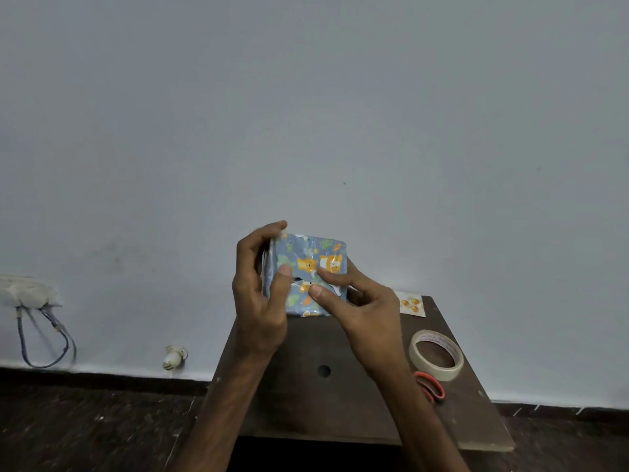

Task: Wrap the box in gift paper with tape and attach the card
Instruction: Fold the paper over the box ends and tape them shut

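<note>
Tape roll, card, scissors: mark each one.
tape roll (444,372), head view, near outer wall of the ring.
card (412,304), head view, its printed face.
scissors (441,390), head view, red handle loop.

Plain pale grey-blue wall (306,97), dim even light. Dark skirting strip (102,374) above dark speckled floor (85,427); dark brown table (323,403) at wall. Left: white socket box (25,291) with looped cables (44,342), 1 small white fitting (174,357) lower down.

A plain, sparsely fitted room, likely in a home: a bare pale wall (306,97) above a dark floor (85,420), a wall socket (23,291) with looped cables (47,345) at 8 o'clock, and a small dark wooden tabletop (323,403) at 6 o'clock.
</note>
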